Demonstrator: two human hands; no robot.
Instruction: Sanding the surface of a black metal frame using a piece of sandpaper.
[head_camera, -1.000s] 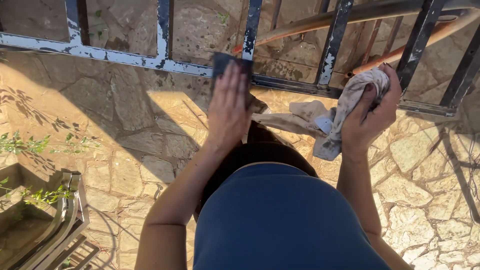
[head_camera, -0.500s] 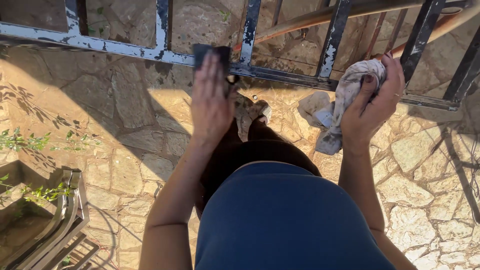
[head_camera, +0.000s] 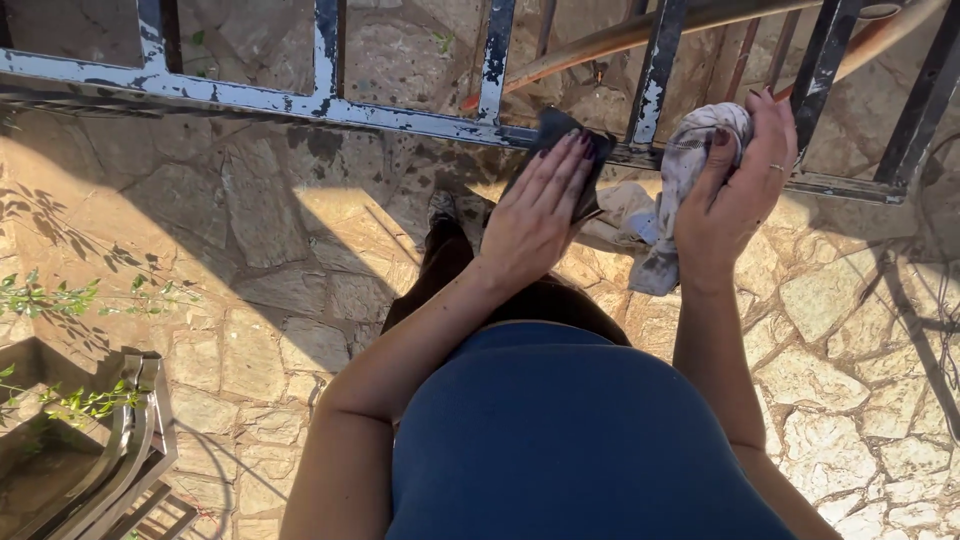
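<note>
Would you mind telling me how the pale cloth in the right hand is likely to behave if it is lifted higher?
The pale cloth is probably floppy: it bunches in the right hand and its loose end hangs down. It seems light, since the fingers pinch it easily. It is unlikely to slip, being crumpled fabric.

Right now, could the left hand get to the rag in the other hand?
Probably yes: the left hand, pressing a dark pad on the railing, sits beside the right hand gripping the rag, nothing between them.

Floor: irregular stone paving (head_camera: 250, 270), part sunlit, part shadowed.
Plants: thin green sprigs (head_camera: 60, 298) at the left edge.
Lower left: slatted metal chair frame (head_camera: 120, 460).
Top right: two rusty poles (head_camera: 640, 30), slanting.
</note>
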